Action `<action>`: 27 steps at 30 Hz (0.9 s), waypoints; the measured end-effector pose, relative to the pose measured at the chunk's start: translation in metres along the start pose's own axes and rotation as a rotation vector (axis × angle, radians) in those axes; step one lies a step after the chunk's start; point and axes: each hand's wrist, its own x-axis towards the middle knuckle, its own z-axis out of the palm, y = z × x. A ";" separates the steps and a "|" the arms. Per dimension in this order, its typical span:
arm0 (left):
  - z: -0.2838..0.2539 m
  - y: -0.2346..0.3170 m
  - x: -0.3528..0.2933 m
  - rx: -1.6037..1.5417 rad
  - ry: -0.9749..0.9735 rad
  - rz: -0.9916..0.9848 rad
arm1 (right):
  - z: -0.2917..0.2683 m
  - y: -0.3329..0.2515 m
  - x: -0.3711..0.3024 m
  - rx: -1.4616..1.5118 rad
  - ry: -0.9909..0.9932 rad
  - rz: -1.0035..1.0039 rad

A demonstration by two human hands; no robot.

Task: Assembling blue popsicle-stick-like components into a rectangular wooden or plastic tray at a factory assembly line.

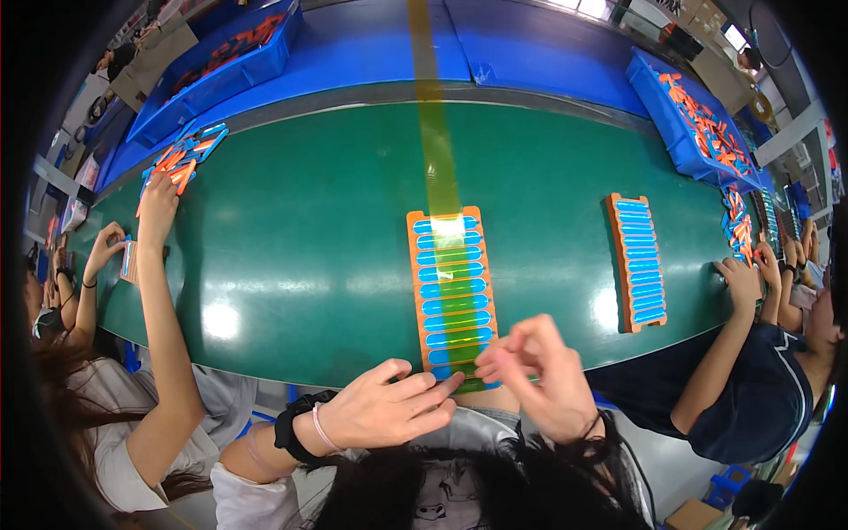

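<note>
An orange tray [415, 265] lies lengthwise before me, with blue rounded pieces [432, 290] in a row of slots. Along its length runs a strip of see-through yellow tape [438, 159], which continues over the table to the far side. My left hand [389, 404] is at the tray's near left corner, fingers partly spread, one fingertip at the tape's near end. Over the near right corner is my right hand [548, 384], its fingers bent together close to the tape's edge. Whatever is between those fingertips is hidden.
On the green table [291, 221], a similar filled orange tray [632, 265] lies to the right. Blue bins [654, 97] of orange pieces stand at both far corners, with loose orange and blue pieces [181, 163] nearby. Co-workers' arms [155, 291] reach in from both sides.
</note>
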 end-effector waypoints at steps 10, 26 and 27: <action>-0.017 -0.005 0.023 -0.018 -0.067 0.091 | 0.010 -0.027 0.017 -0.407 -0.188 0.068; -0.038 -0.093 0.035 0.080 -0.207 -0.150 | 0.008 -0.016 0.013 -0.382 -0.182 -0.035; -0.037 -0.094 0.034 0.079 -0.209 -0.147 | 0.008 -0.016 0.013 -0.369 -0.184 -0.037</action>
